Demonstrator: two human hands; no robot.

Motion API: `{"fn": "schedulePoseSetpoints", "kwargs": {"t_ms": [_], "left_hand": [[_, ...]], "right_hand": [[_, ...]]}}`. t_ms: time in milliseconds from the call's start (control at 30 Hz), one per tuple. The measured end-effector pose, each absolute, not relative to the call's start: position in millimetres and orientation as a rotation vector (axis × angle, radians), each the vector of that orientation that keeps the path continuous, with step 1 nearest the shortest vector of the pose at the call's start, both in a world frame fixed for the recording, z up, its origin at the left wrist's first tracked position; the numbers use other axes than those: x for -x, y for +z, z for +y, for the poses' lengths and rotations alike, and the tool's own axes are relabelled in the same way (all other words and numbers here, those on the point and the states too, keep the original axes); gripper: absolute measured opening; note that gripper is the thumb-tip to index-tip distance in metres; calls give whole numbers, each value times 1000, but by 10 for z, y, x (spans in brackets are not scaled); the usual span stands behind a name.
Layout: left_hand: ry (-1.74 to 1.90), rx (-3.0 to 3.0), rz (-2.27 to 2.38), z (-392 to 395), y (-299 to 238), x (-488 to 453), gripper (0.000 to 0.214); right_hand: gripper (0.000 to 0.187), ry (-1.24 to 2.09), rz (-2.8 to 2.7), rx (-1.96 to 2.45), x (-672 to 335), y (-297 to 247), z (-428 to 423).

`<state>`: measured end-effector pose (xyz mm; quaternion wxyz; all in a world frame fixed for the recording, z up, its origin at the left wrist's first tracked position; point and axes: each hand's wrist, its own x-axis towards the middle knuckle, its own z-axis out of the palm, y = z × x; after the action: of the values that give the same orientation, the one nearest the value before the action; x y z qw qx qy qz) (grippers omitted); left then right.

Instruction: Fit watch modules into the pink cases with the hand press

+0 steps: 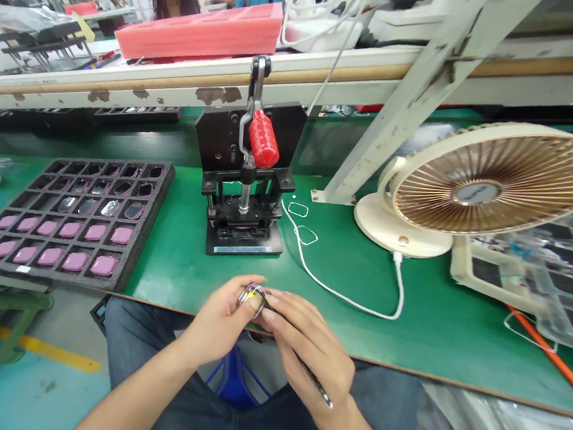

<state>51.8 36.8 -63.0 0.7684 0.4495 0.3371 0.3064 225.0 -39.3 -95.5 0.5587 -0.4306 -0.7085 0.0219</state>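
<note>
My left hand [220,321] is closed around a small rounded watch case [247,297], pinched by its rim near the table's front edge. Shiny metal and a yellow spot show on the case. In my right hand [313,346] lies a pair of slim dark tweezers [311,377], its back end sticking out below the palm. The tips are at the case, partly hidden by my fingers. Straight ahead stands a black toggle press [241,212] with a red handle [263,140]. Two thin white ring gaskets [298,208] lie to its right.
At left, a dark foam tray [142,234] holds pink and dark watch cases. A cream fan [474,185] with a white cable [349,300] stands right, by a clear plastic tray [563,284] and an orange stick [554,355]. A slanted white post [406,91] rises behind; a person sits beyond.
</note>
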Motion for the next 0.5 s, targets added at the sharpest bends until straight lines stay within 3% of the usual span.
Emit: {"fn": "schedulePoseSetpoints", "kwargs": {"t_ms": [233,400,500], "left_hand": [[695,-583,617,417,-519,-586,32],[761,-515,666,461,-475,-625,31],[794,-482,706,449,-453,-606,34]], "right_hand": [[47,93,-1493,1072,-2223,-829,-433],[40,-63,-1336,1205,-2390,-621,-361],[23,-141,-1274,1335,-2680,-478,-136]]}}
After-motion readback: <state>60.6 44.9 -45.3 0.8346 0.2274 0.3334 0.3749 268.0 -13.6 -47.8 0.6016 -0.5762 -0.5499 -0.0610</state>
